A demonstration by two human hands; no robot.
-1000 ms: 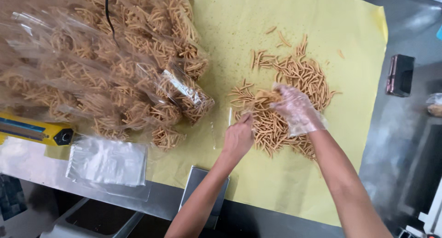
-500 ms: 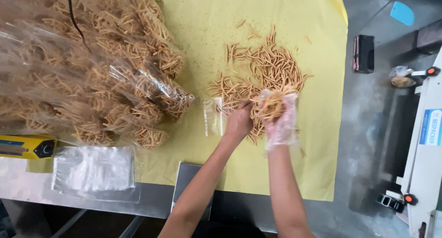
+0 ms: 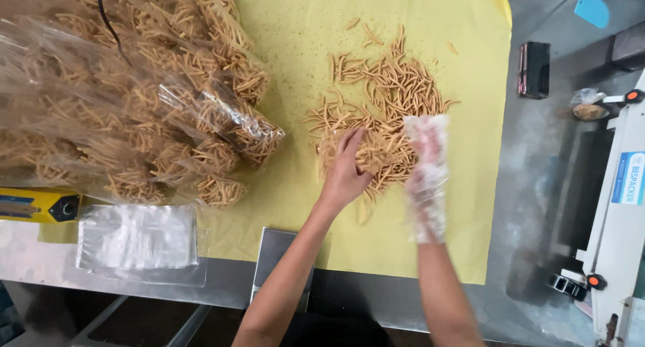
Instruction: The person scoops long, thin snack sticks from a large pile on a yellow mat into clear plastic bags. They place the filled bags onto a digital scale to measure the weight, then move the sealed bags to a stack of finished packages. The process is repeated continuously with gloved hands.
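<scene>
A loose heap of thin golden-brown snack sticks (image 3: 390, 92) lies on a yellow paper sheet (image 3: 302, 45). My bare left hand (image 3: 346, 176) rests at the heap's near edge. Its fingers curl around a clump of sticks (image 3: 377, 152) that seems to sit in a small clear bag. My right hand (image 3: 426, 169), in a loose clear plastic glove and blurred by motion, lies just right of that clump. Its fingers stretch out flat onto the sticks.
Several clear bags filled with the same sticks (image 3: 134, 118) are piled at the left. A stack of empty clear bags (image 3: 138, 236), a yellow tool (image 3: 40, 204) and a steel plate (image 3: 275, 256) line the near edge. A black box (image 3: 535, 68) and a white machine (image 3: 621, 212) stand at the right.
Both hands lifted a handful of sticks and the small bag off the heap, then came back down onto its near edge. The view shifted sideways.
</scene>
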